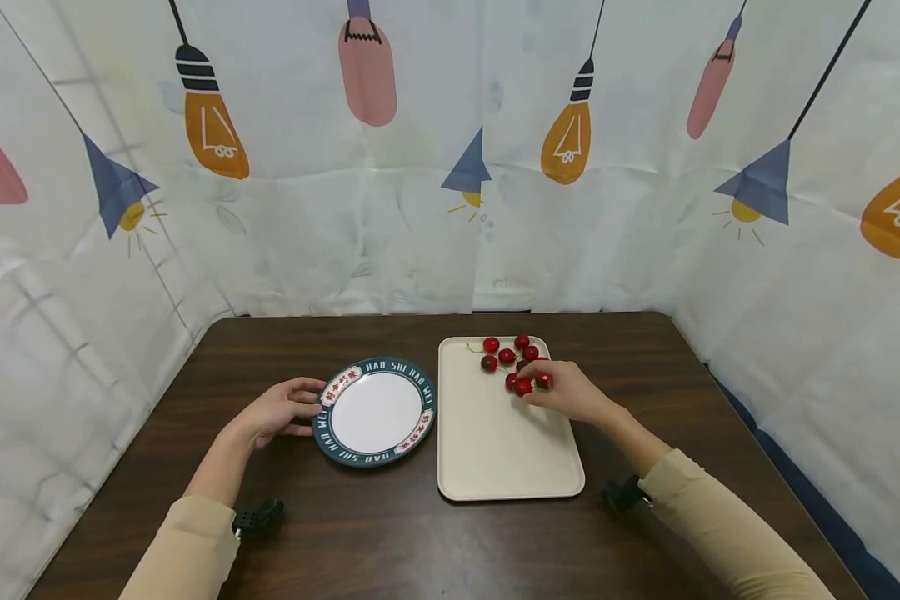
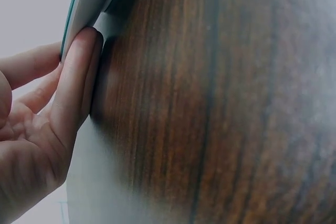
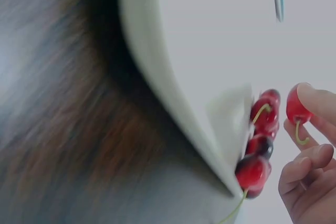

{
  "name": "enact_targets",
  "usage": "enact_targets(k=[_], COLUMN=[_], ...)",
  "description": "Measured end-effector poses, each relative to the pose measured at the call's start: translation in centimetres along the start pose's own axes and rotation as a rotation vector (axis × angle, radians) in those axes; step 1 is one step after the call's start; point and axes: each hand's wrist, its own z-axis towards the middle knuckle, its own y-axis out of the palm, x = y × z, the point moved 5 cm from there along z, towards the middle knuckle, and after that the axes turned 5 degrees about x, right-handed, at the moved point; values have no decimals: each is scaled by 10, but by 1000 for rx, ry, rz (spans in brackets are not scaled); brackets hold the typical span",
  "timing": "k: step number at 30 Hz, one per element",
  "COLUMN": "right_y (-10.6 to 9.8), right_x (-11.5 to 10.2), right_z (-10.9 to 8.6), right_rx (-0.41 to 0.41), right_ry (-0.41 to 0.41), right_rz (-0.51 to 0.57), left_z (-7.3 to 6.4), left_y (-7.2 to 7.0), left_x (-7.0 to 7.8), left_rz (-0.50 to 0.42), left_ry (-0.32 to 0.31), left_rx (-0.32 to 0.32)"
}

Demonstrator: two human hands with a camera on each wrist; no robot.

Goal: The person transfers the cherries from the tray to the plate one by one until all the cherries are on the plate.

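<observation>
A round plate [image 1: 377, 361] with a dark green lettered rim and white centre lies on the left. My left hand [image 1: 288, 408] holds its left rim; in the left wrist view, fingers [image 2: 79, 72] reach under the plate edge [image 2: 79, 9]. On the cream tray [image 1: 506, 458], several red cherries [image 1: 507, 356] are grouped at the far end. Over them, my right hand [image 1: 566, 389] pinches one cherry [image 3: 297, 106] between thumb and finger. Its green stem hangs down, and it shows above the other cherries [image 3: 253, 171] in the right wrist view.
Plate and tray stand side by side on a dark wood table [image 1: 360, 533], with a narrow gap between them. A patterned white curtain [image 1: 420, 250] hangs behind the table and along both sides.
</observation>
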Motion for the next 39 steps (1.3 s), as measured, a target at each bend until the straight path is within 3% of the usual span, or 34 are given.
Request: enact_targets(k=[39], right_y=[72], right_x=[-66], right_z=[68], right_rx=[-129], right_ry=[-22], right_rz=[99], left_z=[0], left_y=[-1], left_x=[-1], left_rz=[-6], left_ry=[-12], left_rx=[0])
